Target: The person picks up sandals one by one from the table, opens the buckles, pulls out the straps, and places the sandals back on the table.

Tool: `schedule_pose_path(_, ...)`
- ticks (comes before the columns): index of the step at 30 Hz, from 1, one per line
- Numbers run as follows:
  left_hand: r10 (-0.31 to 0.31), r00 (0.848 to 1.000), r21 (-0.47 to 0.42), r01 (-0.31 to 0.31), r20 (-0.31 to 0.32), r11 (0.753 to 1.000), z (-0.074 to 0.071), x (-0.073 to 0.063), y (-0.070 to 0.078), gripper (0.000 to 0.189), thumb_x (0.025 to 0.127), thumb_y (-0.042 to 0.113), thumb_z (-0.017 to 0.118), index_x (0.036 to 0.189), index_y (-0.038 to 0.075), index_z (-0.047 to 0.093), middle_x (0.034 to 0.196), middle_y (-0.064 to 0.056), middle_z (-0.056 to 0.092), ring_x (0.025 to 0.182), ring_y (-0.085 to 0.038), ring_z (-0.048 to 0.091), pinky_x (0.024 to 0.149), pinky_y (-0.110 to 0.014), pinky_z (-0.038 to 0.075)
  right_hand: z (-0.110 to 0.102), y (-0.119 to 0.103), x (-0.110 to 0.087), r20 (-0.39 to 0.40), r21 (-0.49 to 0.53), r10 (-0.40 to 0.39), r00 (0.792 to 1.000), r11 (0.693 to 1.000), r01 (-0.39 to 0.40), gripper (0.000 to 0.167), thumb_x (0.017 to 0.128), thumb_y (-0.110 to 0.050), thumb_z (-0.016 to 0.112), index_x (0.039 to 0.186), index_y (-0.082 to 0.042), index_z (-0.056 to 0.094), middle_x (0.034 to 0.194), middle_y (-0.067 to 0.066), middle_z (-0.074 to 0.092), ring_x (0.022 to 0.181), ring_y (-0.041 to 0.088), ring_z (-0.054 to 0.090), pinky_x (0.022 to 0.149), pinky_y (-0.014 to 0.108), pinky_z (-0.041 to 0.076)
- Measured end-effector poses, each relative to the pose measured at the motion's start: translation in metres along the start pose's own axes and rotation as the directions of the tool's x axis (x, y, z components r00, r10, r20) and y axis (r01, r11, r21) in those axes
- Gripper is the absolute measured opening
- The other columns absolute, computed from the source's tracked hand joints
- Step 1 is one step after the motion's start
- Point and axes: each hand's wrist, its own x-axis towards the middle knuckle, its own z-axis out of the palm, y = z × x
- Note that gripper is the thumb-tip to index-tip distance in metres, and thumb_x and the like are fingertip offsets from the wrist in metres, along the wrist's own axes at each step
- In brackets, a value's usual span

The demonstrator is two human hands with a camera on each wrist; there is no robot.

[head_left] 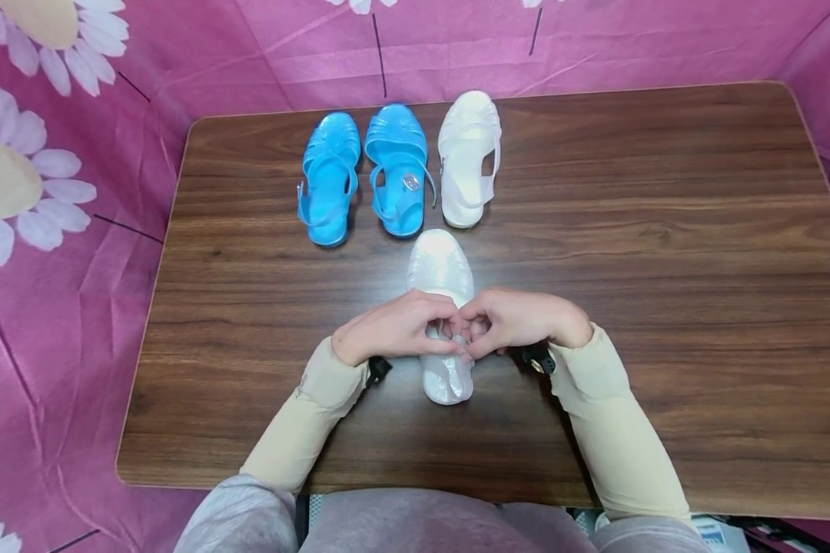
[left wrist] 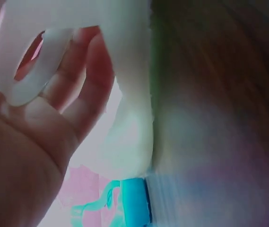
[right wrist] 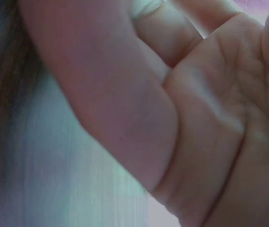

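A white jelly sandal [head_left: 439,265] lies on the table in front of the person, toe pointing away. Over its ankle strap both hands meet, fingertips close together. The left hand [head_left: 403,326] curls its fingers and thumb on the strap from the left; in the left wrist view the pale strap [left wrist: 54,71] passes between the thumb and fingers. From the right side, the right hand [head_left: 519,319] pinches at the same strap with thumb and bent fingers. In the right wrist view the right palm and fingers [right wrist: 115,90] fill most of the picture, and the fingertips' hold is mostly hidden.
Beyond the hands stand a second white sandal [head_left: 469,138] and two blue sandals, one at the left [head_left: 332,146] and one in the middle [head_left: 396,146]. They form a row near the far edge of the brown wooden table [head_left: 650,230]. Pink flowered cloth [head_left: 249,54] hangs behind.
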Motion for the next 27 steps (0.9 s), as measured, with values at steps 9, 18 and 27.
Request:
schedule_pose_path(9,-0.005,1.000,-0.028,0.005,0.013,1.000,-0.002,0.000,0.001,0.009,0.093,0.023,0.065,0.090,0.015,0.069,0.084,0.008,0.065,0.077,0.002,0.056,0.075,-0.019,0.050,-0.001,0.001,0.000,-0.004,0.010,0.030,1.000,0.999,-0.030,0.010,0.080,-0.015,0.073,0.080,-0.012,0.064,0.061,-0.005,0.054,0.053,0.006,0.050,0.051,0.023,0.046)
schedule_pose_path(18,-0.001,1.000,-0.006,0.000,-0.018,1.000,-0.002,-0.001,0.004,0.009,0.093,0.018,0.064,0.088,0.013,0.069,0.076,0.007,0.062,0.069,0.001,0.054,0.067,-0.019,0.049,-0.001,0.001,-0.002,-0.011,0.024,0.028,1.000,0.999,-0.027,0.014,0.081,-0.017,0.074,0.078,-0.010,0.062,0.063,-0.006,0.058,0.056,0.007,0.052,0.053,0.023,0.046)
schedule_pose_path(27,0.092,0.996,0.192,-0.093,0.016,0.977,0.002,0.000,0.013,0.025,0.084,0.002,0.060,0.103,0.013,0.072,0.086,0.003,0.063,0.076,-0.007,0.051,0.069,-0.014,0.042,-0.001,0.002,0.000,-0.016,-0.013,0.012,1.000,1.000,-0.012,0.008,0.082,-0.016,0.071,0.079,-0.015,0.064,0.061,-0.007,0.054,0.054,0.007,0.051,0.052,0.023,0.046)
